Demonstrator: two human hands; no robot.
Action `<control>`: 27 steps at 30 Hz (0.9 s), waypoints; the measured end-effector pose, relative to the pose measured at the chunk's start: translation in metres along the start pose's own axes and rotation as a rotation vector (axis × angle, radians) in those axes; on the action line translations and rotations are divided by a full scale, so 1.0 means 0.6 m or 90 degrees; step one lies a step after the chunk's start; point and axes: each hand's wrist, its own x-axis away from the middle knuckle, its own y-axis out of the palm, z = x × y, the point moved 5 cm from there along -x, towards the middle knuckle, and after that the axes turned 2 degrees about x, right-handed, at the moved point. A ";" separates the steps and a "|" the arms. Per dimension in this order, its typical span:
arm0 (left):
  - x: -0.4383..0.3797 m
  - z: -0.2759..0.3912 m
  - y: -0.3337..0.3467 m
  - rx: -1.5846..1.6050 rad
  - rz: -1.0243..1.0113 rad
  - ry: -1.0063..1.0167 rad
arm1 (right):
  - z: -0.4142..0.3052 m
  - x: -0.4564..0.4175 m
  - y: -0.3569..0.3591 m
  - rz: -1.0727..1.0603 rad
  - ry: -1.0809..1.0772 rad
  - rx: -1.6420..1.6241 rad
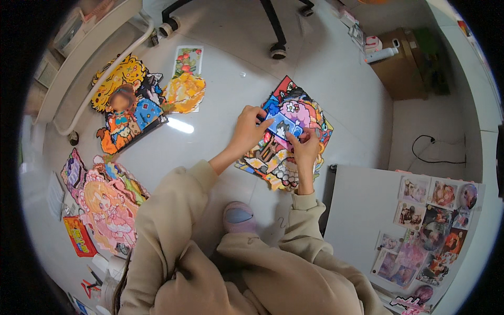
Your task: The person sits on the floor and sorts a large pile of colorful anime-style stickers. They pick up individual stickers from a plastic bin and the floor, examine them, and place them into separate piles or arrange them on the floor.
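A small blue rectangular panel with a black-and-white animal figure (282,126) is held between my two hands, above a pile of colourful pixel-style bead pieces (285,167) on the tiled floor. My left hand (252,126) pinches the panel's upper left end. My right hand (305,145) grips its lower right end with thumb and fingers. Under the panel a pink round-topped piece with a white flower (295,112) shows in the pile. Whether the panel touches the pile I cannot tell.
More bead pieces lie at left: a yellow-haired figure group (122,102), a yellow-orange piece (185,92) and a pink-dressed figure (108,204). A chair base (273,23) stands ahead. At right are a cardboard box (397,67) and a white cabinet (358,204) bearing pictures.
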 end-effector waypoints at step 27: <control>0.146 -0.030 -0.552 -0.614 0.689 -0.171 | -0.461 0.159 0.420 -0.347 -0.319 0.010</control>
